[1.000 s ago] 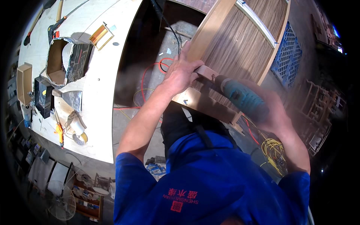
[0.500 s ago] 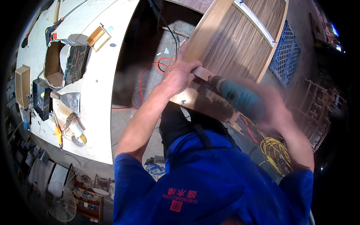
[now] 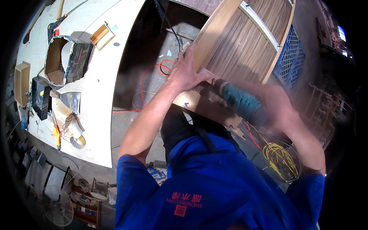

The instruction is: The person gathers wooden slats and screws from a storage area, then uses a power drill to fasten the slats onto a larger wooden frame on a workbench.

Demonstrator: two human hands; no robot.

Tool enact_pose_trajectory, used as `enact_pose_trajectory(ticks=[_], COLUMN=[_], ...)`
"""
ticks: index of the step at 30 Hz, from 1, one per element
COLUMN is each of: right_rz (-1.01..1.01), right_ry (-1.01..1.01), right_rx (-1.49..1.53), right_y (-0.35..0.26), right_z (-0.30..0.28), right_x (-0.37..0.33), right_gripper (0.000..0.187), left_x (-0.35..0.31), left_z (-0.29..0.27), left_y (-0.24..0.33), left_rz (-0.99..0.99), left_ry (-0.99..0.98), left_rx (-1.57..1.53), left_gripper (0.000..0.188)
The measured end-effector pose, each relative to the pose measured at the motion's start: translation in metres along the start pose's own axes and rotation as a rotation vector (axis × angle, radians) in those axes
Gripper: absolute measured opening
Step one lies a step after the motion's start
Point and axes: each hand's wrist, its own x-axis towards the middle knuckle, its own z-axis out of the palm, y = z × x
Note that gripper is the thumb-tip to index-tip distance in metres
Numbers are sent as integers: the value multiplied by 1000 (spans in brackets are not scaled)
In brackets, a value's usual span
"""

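In my right hand (image 3: 279,104), blurred by motion, is a teal power drill (image 3: 242,101), with its nose pointing left at a narrow wooden edge piece (image 3: 206,74). Whether its tip touches the wood I cannot tell. My left hand (image 3: 185,73) grips the near left corner of the wooden cabinet (image 3: 234,50), fingers along its side and thumb stretched toward the drill's nose. The cabinet has a striped brown wood-grain face and a white strip (image 3: 260,25) across it. A paler board (image 3: 199,108) forms its near side, below my hands.
A white worktable (image 3: 101,76) on the left bears a cut-open box (image 3: 78,63), a small wooden frame (image 3: 102,36) and an orange-handled tool (image 3: 57,137). Red hose (image 3: 142,86) and a yellow cable coil (image 3: 281,159) lie on the floor. A blue lattice (image 3: 290,57) stands beyond the cabinet.
My left hand has shifted slightly down and its thumb has come nearer the drill's nose. The drill stays in my right hand, which has moved only a little.
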Motion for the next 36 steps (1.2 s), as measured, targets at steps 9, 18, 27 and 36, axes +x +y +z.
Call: enact_pose_trajectory(ticks=[9,18,27,36], right_rz=[-7,-24,-83,-64], right_ry=[33,-5,24,-6], right_rx=[30,-63,-57,-167], right_y=[2,6,-2,0], right_z=[1,-2,-7,-2], right_x=[3,5,9,8], right_gripper=[76,77,72,78], left_x=[-1,-1,-2,-1], left_z=[-2,-3,-6,-2], left_y=[5,7,13,8], left_rz=[-30,6,5,40], left_ry=[-17,15,18,30], left_rx=[-12,-29,-37,-7], left_gripper=[115,117,115,114])
